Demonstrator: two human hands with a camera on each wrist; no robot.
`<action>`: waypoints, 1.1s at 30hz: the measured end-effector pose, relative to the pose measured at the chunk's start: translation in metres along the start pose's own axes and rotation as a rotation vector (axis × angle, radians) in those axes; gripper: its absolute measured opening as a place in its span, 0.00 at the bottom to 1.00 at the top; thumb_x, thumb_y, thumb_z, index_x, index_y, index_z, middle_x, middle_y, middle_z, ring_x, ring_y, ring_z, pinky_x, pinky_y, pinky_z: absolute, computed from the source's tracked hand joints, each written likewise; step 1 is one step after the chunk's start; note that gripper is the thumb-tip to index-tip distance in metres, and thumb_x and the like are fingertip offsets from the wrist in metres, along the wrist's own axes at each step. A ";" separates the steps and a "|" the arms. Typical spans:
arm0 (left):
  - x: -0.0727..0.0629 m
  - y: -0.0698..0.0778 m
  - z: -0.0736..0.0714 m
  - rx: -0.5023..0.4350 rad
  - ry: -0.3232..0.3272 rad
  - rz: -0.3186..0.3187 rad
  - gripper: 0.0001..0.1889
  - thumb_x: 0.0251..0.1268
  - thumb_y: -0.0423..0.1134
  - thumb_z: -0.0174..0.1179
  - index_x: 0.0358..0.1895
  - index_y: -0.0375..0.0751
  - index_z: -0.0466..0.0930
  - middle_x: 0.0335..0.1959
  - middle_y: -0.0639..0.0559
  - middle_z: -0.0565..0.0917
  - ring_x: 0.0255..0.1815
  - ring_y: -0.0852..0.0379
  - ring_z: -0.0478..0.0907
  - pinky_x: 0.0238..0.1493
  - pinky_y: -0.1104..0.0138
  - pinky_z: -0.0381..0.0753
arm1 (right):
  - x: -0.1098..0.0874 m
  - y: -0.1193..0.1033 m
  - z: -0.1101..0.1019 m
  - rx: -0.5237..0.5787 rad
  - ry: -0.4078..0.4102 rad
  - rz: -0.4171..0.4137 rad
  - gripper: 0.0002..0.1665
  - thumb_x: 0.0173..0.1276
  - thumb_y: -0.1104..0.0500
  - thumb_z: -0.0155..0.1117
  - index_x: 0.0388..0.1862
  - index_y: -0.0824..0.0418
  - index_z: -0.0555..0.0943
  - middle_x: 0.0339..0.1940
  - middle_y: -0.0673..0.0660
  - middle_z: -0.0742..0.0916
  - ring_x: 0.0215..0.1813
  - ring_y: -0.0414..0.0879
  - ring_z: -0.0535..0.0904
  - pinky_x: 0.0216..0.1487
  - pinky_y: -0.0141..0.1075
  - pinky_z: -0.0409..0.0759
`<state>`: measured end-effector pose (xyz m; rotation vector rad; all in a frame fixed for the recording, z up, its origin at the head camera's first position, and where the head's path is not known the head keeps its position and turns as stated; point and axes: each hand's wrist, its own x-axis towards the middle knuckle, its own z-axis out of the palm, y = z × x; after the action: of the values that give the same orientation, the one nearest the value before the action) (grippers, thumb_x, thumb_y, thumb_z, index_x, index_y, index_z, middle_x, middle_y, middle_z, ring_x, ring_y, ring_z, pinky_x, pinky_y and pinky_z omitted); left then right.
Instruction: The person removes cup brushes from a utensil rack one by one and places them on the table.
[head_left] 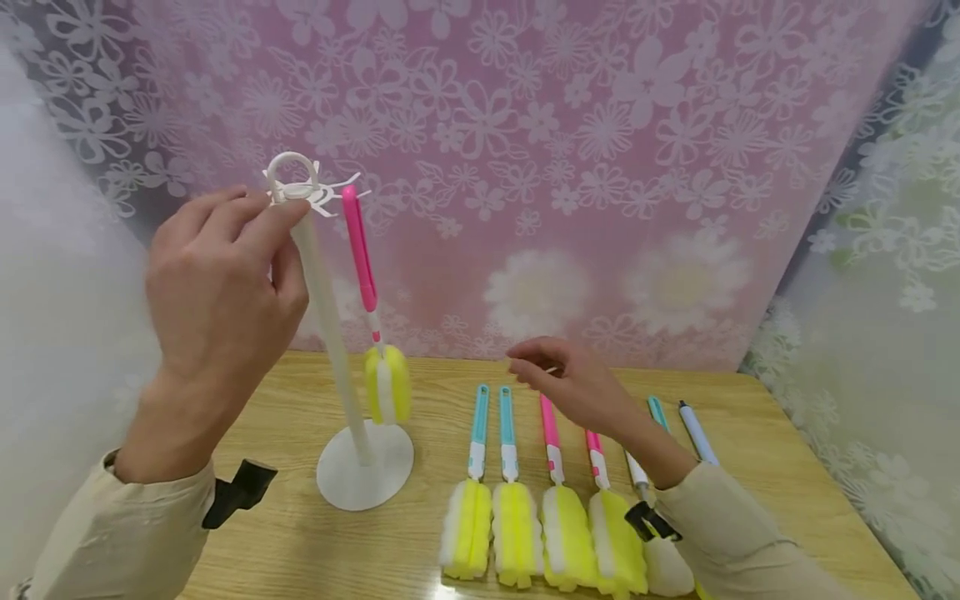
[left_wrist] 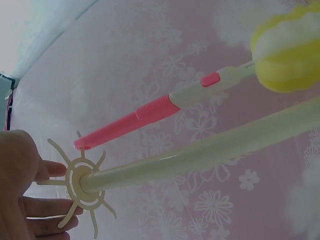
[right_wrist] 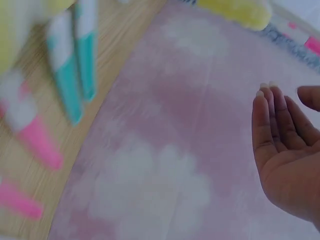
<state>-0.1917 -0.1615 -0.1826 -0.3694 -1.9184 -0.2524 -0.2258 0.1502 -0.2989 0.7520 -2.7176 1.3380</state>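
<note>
My left hand (head_left: 225, 267) grips the top of a white rack stand (head_left: 324, 308), beside its loop and ring of thin hooks. In the left wrist view, fingers (left_wrist: 47, 207) reach behind the hooks (left_wrist: 95, 220). From one hook hangs a sponge bottle brush (head_left: 358, 250) with a pink handle and a yellow-and-white head, its head well above the table. My right hand (head_left: 573, 383) is over the handles of a row of brushes, fingers loosely bent and nothing in them. The right wrist view shows its bare palm (right_wrist: 292, 165).
Brushes lie side by side on the wooden table (head_left: 262, 517): two with blue handles (head_left: 480, 417), two with pink handles (head_left: 550, 425), and more under the right forearm. A pale blue-handled one (head_left: 697, 433) is at the right. Flowered cloth (head_left: 540, 167) hangs behind.
</note>
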 end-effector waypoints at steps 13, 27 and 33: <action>0.000 0.004 0.005 -0.016 -0.030 -0.017 0.18 0.61 0.28 0.49 0.49 0.41 0.85 0.46 0.34 0.83 0.57 0.37 0.73 0.59 0.46 0.68 | 0.072 -0.084 0.070 0.352 0.171 -0.229 0.24 0.67 0.53 0.63 0.61 0.56 0.76 0.53 0.46 0.82 0.51 0.38 0.79 0.52 0.34 0.77; 0.000 0.001 0.004 0.035 -0.031 0.049 0.17 0.65 0.30 0.46 0.49 0.37 0.84 0.45 0.33 0.83 0.54 0.36 0.75 0.58 0.48 0.70 | 0.096 -0.104 0.091 0.417 0.260 -0.275 0.19 0.64 0.58 0.67 0.53 0.63 0.81 0.39 0.51 0.86 0.40 0.42 0.81 0.46 0.34 0.80; -0.002 -0.002 0.003 0.031 -0.014 0.042 0.17 0.63 0.28 0.46 0.47 0.36 0.84 0.44 0.34 0.83 0.53 0.36 0.75 0.58 0.49 0.70 | 0.092 -0.103 0.084 0.489 0.266 -0.305 0.18 0.63 0.60 0.67 0.51 0.66 0.82 0.38 0.54 0.86 0.38 0.44 0.82 0.44 0.36 0.81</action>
<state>-0.1949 -0.1627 -0.1855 -0.3919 -1.9241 -0.1927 -0.2471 -0.0041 -0.2551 0.8892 -1.9955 1.8780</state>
